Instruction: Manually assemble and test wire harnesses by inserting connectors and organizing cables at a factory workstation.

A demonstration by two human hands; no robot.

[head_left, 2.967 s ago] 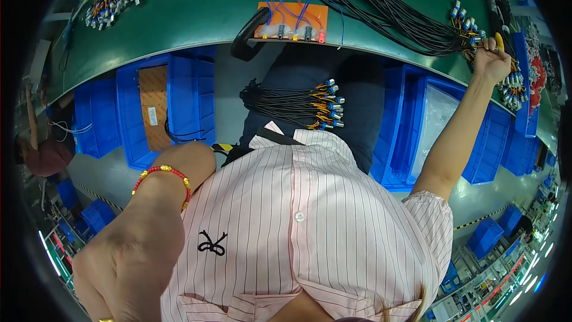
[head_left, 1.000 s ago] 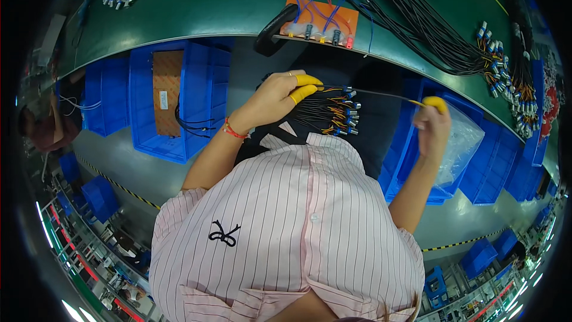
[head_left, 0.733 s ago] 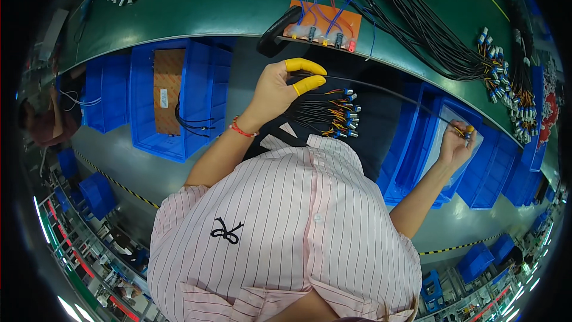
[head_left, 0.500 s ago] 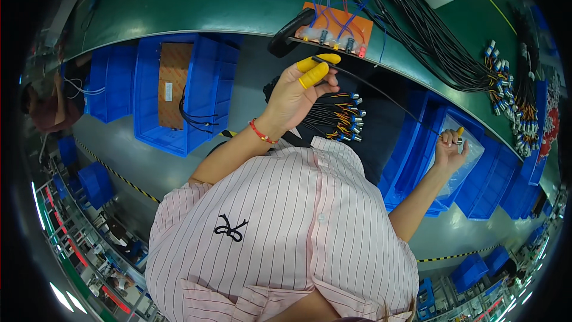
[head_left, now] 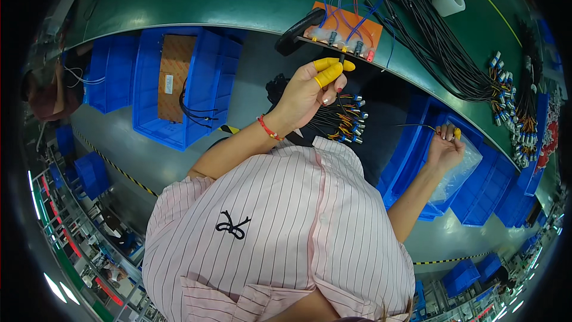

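Note:
My left hand (head_left: 305, 94), with yellow finger cots on two fingers, pinches the plug end of a thin black cable (head_left: 411, 124). That plug tip (head_left: 342, 58) points up at the front edge of an orange board (head_left: 364, 27), which carries a row of small coloured sockets and blue and red wires. Whether the tip touches a socket, I cannot tell. Out to the right, my right hand (head_left: 444, 150), one finger in a yellow cot, is closed on the cable's other end. Beneath my left hand a bundle of black cables (head_left: 322, 121) with silver-and-blue connectors lies over my lap.
On the green bench (head_left: 238, 0) lie a long bundle of black cables (head_left: 426, 42) and a white roll (head_left: 448, 2). A black curved object (head_left: 296, 33) stands left of the board. Blue bins (head_left: 208, 92) sit below the bench on the left, and more blue bins (head_left: 485, 182) on the right.
My left hand has moved closer to the board, turning the plug tip from pointing sideways to pointing up at the sockets. My right hand keeps the other end and has turned slightly.

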